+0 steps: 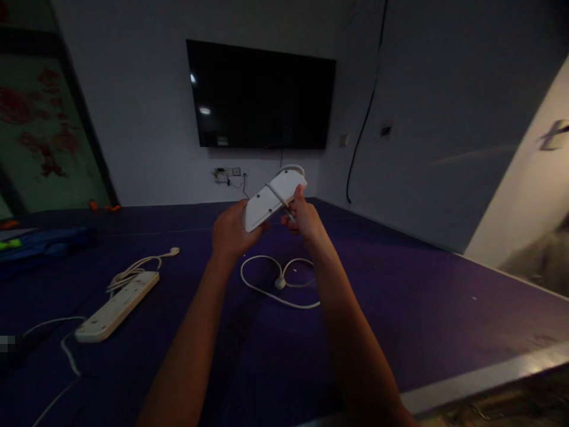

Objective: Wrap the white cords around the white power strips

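Both my hands hold a white power strip (273, 198) up in front of me, its underside facing me. My left hand (230, 231) is closed around its lower end. My right hand (304, 218) pinches the white cable that crosses the strip's back. The rest of that white cable (280, 283) lies looped on the purple surface (400, 308) below, with its plug in the middle of the loop.
A second white power strip (116, 307) with its coiled cord (133, 270) lies on the purple surface at the left. Blue cloth (44, 244) sits further left. A dark television (262, 98) hangs on the far wall above wall sockets (231, 172). The surface's edge runs at the lower right.
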Demonstrator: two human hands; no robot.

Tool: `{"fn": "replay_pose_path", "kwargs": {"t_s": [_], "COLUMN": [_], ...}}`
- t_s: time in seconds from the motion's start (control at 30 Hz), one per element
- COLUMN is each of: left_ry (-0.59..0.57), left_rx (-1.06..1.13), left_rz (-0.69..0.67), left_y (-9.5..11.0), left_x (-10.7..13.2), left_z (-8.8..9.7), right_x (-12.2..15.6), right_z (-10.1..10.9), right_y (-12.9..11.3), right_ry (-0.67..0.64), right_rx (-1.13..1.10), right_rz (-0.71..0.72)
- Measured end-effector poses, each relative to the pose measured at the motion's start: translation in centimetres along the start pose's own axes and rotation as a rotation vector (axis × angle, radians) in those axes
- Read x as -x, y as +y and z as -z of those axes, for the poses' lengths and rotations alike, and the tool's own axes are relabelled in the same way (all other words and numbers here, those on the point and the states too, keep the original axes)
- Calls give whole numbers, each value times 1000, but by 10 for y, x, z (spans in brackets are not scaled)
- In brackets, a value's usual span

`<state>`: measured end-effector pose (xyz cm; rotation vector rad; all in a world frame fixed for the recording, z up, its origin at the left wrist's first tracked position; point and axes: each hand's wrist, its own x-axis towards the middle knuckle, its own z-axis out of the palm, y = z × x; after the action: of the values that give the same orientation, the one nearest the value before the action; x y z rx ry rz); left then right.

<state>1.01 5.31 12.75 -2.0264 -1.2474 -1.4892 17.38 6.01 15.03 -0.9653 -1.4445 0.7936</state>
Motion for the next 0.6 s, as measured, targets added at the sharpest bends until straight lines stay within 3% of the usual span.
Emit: {"fn": "replay_pose_path", "kwargs": {"t_s": [0.2,0.33,0.47,0.6], "left_ry": [61,82,35,-81], "left_rx": [-249,-299,-167,233], "left_rz": [-55,-85,-77,51], "left_y": [5,5,3,3], "left_x": [5,7,4,-2], "left_z": [-9,-11,-6,5], "right_x": [0,2,4,3], "right_z": [-1,-1,0,1], "right_y": [3,3,1,1], "right_ry": [51,87,91,105], "right_rx": [50,64,78,99], "right_rz": [46,79,117,145]}}
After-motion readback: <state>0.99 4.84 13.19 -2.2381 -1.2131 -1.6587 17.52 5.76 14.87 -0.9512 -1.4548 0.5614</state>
